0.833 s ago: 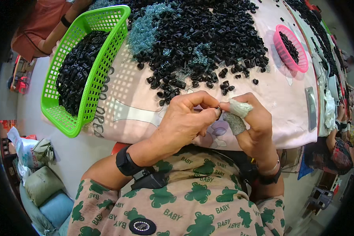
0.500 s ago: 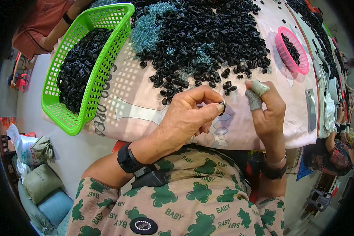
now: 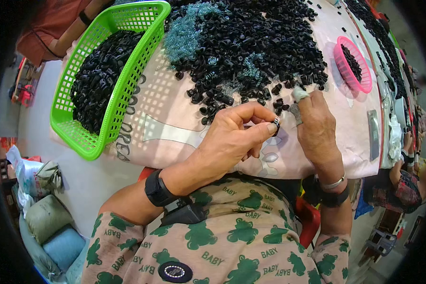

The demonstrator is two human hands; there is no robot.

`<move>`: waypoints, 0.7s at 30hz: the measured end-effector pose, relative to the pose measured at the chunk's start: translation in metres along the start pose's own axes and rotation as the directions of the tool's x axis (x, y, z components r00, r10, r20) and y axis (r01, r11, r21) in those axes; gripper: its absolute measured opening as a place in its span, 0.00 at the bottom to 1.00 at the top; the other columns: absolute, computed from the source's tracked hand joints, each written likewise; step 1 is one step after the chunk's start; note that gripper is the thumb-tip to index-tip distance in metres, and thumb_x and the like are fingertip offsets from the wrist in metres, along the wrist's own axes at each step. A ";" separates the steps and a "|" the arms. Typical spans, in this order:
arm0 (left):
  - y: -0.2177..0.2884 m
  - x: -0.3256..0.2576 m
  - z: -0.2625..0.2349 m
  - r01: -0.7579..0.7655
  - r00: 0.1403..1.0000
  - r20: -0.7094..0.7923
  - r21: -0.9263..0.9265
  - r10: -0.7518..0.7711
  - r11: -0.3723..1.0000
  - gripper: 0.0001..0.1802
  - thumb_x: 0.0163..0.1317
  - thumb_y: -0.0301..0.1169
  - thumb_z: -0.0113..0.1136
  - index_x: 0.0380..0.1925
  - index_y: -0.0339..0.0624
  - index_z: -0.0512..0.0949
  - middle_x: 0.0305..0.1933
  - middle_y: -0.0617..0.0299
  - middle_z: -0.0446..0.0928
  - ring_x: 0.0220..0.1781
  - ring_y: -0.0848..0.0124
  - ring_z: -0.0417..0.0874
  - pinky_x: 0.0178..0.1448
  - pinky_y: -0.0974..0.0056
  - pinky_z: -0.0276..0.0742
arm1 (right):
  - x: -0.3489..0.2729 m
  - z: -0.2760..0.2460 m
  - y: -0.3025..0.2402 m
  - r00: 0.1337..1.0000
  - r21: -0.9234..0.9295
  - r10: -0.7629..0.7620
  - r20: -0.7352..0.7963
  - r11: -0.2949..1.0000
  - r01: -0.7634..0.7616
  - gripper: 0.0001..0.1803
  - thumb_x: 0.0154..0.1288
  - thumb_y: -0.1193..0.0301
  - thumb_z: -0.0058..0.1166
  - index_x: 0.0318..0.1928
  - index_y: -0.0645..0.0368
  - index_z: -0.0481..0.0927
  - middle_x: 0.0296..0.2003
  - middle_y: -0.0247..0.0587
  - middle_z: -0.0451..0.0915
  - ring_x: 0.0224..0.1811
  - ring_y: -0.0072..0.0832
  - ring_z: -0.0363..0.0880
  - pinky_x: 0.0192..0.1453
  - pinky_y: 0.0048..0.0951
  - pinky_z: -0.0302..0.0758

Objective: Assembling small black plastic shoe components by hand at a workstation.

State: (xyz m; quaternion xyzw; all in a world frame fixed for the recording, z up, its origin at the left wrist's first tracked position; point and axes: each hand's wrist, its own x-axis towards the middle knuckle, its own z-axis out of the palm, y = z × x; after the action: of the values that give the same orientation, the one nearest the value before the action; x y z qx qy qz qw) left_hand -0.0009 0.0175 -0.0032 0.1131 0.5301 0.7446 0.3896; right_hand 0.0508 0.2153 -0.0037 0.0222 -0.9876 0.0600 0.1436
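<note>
Left fingers (image 3: 259, 134) pinching part (image 3: 276, 127), right fingers (image 3: 300, 94) bent

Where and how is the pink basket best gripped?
Probably at the near end of the rim of the pink basket, coming from the wearer's side with the right hand, thumb inside, fingers outside. That end faces the wearer and nothing covers its thin raised edge. Best kept level: loose black parts lie inside.
</note>
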 end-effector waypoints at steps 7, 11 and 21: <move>-0.004 0.001 -0.001 0.028 0.998 0.054 -0.113 -0.023 0.993 0.08 0.63 0.30 0.58 0.40 0.39 0.77 0.26 0.70 0.74 0.20 0.84 0.71 0.20 0.80 0.62 | -0.011 -0.003 0.006 0.998 0.118 0.064 -0.002 0.991 -0.063 0.16 0.47 0.86 0.48 0.40 0.64 0.73 0.36 0.49 0.68 0.39 0.47 0.71 0.40 0.42 0.72; -0.005 0.002 -0.002 0.025 0.998 0.066 -0.107 -0.019 0.994 0.09 0.64 0.30 0.58 0.41 0.39 0.77 0.26 0.69 0.75 0.20 0.84 0.72 0.19 0.80 0.61 | -0.013 -0.003 0.005 0.998 0.020 0.056 -0.042 0.998 -0.055 0.17 0.47 0.86 0.47 0.41 0.64 0.72 0.35 0.50 0.71 0.38 0.50 0.72 0.40 0.41 0.72; 0.000 0.001 -0.002 0.070 0.995 0.076 -0.064 -0.065 0.996 0.11 0.65 0.30 0.57 0.45 0.39 0.75 0.28 0.67 0.75 0.21 0.84 0.71 0.19 0.80 0.61 | -0.019 -0.019 -0.008 0.887 0.938 0.412 0.210 0.170 -0.301 0.10 0.66 0.76 0.52 0.48 0.63 0.77 0.40 0.36 0.80 0.38 0.19 0.78 0.37 0.19 0.74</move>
State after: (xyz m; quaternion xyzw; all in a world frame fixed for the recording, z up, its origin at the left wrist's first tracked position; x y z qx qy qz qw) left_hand -0.0022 0.0168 -0.0038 0.1096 0.4937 0.7437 0.4373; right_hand 0.0751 0.2103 0.0095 -0.1301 -0.7165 0.6734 0.1276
